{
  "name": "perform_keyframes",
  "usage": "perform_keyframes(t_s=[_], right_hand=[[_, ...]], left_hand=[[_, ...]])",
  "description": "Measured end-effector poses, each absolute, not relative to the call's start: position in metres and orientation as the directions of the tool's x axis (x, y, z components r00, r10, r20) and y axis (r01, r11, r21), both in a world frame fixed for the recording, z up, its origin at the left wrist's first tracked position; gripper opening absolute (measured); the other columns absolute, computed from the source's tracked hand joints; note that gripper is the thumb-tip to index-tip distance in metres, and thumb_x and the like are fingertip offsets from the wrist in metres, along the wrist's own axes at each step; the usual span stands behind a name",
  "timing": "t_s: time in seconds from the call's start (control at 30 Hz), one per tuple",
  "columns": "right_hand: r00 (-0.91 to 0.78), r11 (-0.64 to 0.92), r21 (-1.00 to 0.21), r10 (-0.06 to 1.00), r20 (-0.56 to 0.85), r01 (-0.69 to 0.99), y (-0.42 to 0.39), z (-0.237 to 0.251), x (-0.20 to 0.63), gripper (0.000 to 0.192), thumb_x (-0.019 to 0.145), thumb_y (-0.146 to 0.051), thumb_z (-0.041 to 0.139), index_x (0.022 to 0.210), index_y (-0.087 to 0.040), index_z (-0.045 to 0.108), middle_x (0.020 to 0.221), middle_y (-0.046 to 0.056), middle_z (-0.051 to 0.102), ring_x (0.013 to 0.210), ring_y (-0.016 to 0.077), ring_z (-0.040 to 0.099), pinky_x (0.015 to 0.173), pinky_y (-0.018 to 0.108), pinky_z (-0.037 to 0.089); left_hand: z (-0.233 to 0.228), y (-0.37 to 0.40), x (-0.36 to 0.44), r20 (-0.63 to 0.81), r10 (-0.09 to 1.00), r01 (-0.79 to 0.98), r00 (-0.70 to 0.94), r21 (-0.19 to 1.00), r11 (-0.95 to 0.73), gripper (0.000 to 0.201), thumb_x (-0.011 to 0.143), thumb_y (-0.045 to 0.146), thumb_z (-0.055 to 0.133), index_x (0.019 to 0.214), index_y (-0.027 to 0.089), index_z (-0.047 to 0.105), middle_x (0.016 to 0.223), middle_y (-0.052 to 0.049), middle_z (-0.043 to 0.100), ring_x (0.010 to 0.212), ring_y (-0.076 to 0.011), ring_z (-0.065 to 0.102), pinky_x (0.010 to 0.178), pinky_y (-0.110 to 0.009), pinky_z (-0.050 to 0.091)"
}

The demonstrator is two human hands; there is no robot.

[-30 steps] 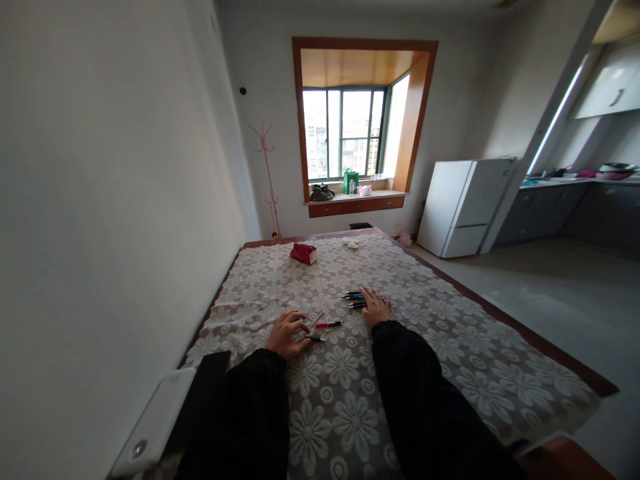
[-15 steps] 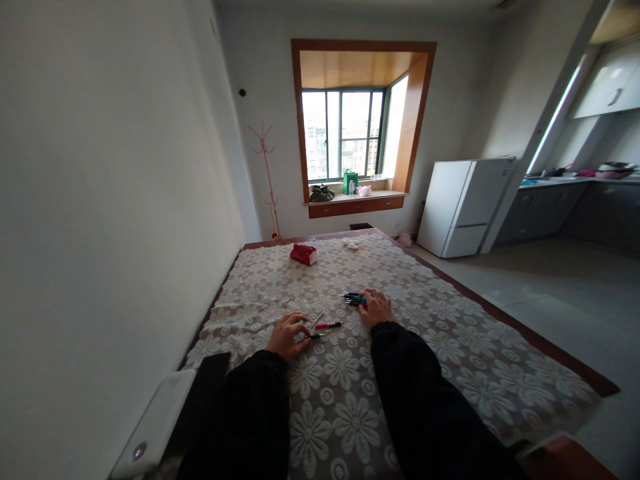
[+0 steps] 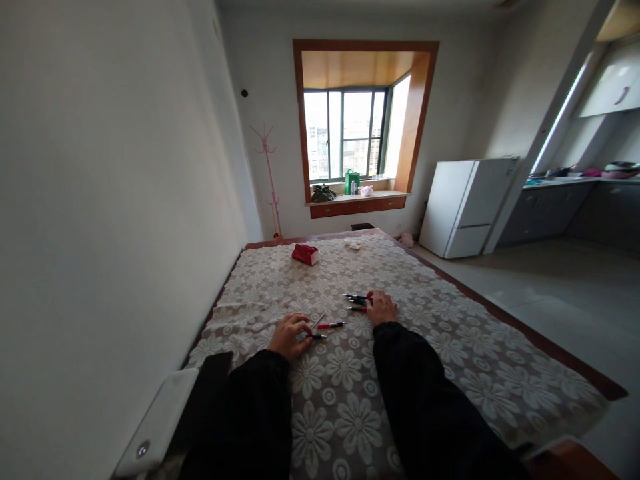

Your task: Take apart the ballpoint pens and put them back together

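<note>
My left hand (image 3: 289, 337) rests on the flowered tablecloth (image 3: 345, 413), thumb and fingers closed on the rear end of a black pen (image 3: 319, 337). Just beyond that pen lie a red pen with a dark section (image 3: 331, 325) and a thin white stick-like pen (image 3: 318, 319). Further right, my right hand (image 3: 383, 309) has its fingertips closed on a dark pen with a red part (image 3: 357, 309). Several dark and blue pens (image 3: 355, 297) lie side by side against the same fingers, tips pointing left. The fingers partly cover their rear ends.
A red tissue pack (image 3: 305, 254) and a crumpled white tissue (image 3: 353, 245) lie toward the table's far end. At the near left are a white device (image 3: 157, 420) and a black flat object (image 3: 210, 377). A wall (image 3: 125, 200) borders the left side; a white fridge (image 3: 463, 207) stands beyond, right.
My right hand has shifted slightly nearer, and a dark pen with a red part now shows apart from the grouped pens. The left hand stays with the black pen.
</note>
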State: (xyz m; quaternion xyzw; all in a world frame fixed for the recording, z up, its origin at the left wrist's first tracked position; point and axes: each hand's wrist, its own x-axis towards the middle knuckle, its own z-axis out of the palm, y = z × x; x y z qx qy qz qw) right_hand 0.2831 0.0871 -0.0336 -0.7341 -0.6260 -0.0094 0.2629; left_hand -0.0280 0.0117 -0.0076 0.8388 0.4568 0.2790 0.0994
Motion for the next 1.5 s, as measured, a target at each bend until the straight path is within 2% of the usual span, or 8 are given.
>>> perform_keyframes(t_s=[0.2,0.33,0.57,0.77,1.0,1.13,1.3,1.5], right_hand=[[0.176,-0.068,-0.314,0.927,0.332,0.947,0.082,-0.032,0.277,0.034,0.093,-0.034,0.039,0.121,-0.024,0.056,0.13,0.011,0.055,0.12,0.0285,0.045,0.106,0.057,0.017],[0.03,0.014,-0.188,0.974,0.226,0.982,0.08,-0.037,0.272,0.056,0.091,-0.054,0.037,0.142,-0.03,0.037,0.149,0.008,0.036,0.138,0.0331,0.024,0.106,0.066,0.006],[-0.018,0.042,-0.128,0.982,0.186,0.991,0.082,-0.042,0.276,0.052,0.094,-0.022,0.03,0.145,-0.033,0.032,0.15,0.002,0.037,0.141,0.0259,0.022,0.109,0.066,0.002],[0.12,-0.099,-0.151,0.982,0.143,0.984,0.081,-0.04,0.275,0.06,0.088,-0.023,0.036,0.147,-0.031,0.03,0.157,0.003,0.021,0.143,0.0351,0.008,0.102,0.074,0.01],[0.057,-0.023,-0.164,0.977,0.205,0.986,0.082,-0.036,0.272,0.059,0.085,-0.019,0.037,0.143,-0.027,0.038,0.154,0.004,0.029,0.143,0.0273,0.014,0.11,0.063,0.006],[-0.096,0.166,-0.187,0.937,0.335,0.968,0.074,-0.022,0.264,0.067,0.074,-0.01,0.046,0.139,-0.027,0.043,0.151,0.004,0.034,0.142,0.0281,0.017,0.111,0.058,0.007],[-0.481,0.608,-0.249,0.768,0.423,0.754,0.055,-0.007,0.235,0.035,0.081,-0.018,0.053,0.113,-0.028,0.065,0.129,0.004,0.056,0.127,0.0235,0.039,0.109,0.043,0.023],[-0.547,0.635,-0.304,0.77,0.329,0.711,0.043,-0.011,0.21,0.009,0.084,-0.029,0.064,0.091,-0.025,0.068,0.106,0.004,0.063,0.106,0.0209,0.052,0.098,0.038,0.031]], left_hand=[[-0.002,0.008,-0.028,0.381,0.834,0.712,0.399,0.444,-0.544,0.028,0.07,0.027,0.071,0.099,0.026,0.067,0.118,-0.004,0.062,0.116,-0.0247,0.052,0.104,-0.04,0.039],[-0.003,0.009,-0.031,0.409,0.844,0.728,0.346,0.45,-0.517,0.045,0.07,0.027,0.07,0.114,0.026,0.061,0.123,-0.005,0.059,0.117,-0.0251,0.052,0.104,-0.04,0.04],[-0.009,0.013,-0.033,0.375,0.863,0.761,0.337,0.43,-0.485,0.049,0.073,0.03,0.067,0.121,0.023,0.057,0.128,-0.008,0.057,0.121,-0.0261,0.049,0.106,-0.041,0.037],[-0.015,0.018,-0.036,0.356,0.903,0.789,0.239,0.472,-0.394,0.054,0.075,0.015,0.052,0.129,0.018,0.05,0.133,-0.01,0.054,0.125,-0.0252,0.046,0.108,-0.042,0.032],[-0.015,0.022,-0.041,0.414,0.902,0.783,0.121,0.519,-0.343,0.063,0.057,0.0,0.042,0.116,0.017,0.057,0.121,-0.009,0.06,0.117,-0.0236,0.052,0.104,-0.039,0.038],[-0.007,0.018,-0.04,0.448,0.886,0.788,0.117,0.501,-0.357,0.045,0.058,0.001,0.045,0.094,0.021,0.063,0.103,-0.005,0.064,0.106,-0.024,0.055,0.096,-0.038,0.042],[-0.003,0.015,-0.037,0.424,0.894,0.814,0.146,0.462,-0.352,0.032,0.067,0.003,0.049,0.085,0.022,0.066,0.095,-0.005,0.063,0.098,-0.0231,0.054,0.091,-0.037,0.044],[0.0,0.011,-0.032,0.438,0.877,0.791,0.2,0.456,-0.408,0.026,0.075,0.009,0.053,0.089,0.023,0.069,0.101,-0.005,0.065,0.101,-0.0228,0.053,0.093,-0.039,0.043]])
